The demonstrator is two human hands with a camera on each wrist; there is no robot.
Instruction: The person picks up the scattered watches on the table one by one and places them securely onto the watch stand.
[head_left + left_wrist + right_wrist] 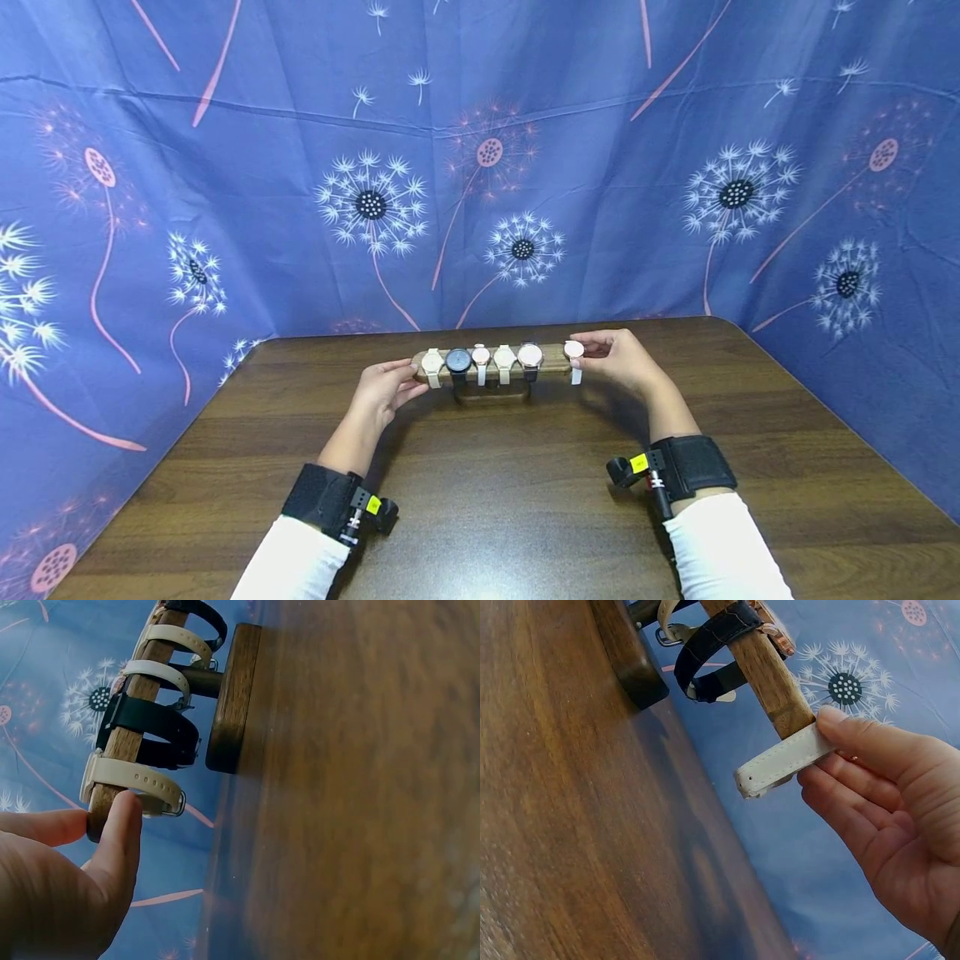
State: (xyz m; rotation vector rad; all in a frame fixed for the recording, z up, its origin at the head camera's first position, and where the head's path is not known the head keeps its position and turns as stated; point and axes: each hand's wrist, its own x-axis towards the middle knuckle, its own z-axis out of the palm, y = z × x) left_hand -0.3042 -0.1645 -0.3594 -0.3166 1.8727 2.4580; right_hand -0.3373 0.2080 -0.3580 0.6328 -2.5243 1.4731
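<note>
A wooden watch stand [555, 358] carries several watches side by side on its bar. At the bar's left end, my left hand [378, 392] pinches the wood between thumb and fingers, beside a cream-strapped watch [131, 776]. My right hand [622, 360] holds a white-strapped watch [784, 761] by its dial end, thumb on one side and fingers on the other. That watch is right at the bar's right end, its strap hanging down. Bare wood separates it from a dark-strapped watch [712, 649]. A dark-dialled watch [458, 361] sits second from the left.
The stand's base [236, 697] rests on the brown wooden table [480, 483], toward its far edge. Behind the table hangs a blue cloth [615, 208] with dandelion prints. Black wrist straps with cameras [626, 469] are worn on both forearms.
</note>
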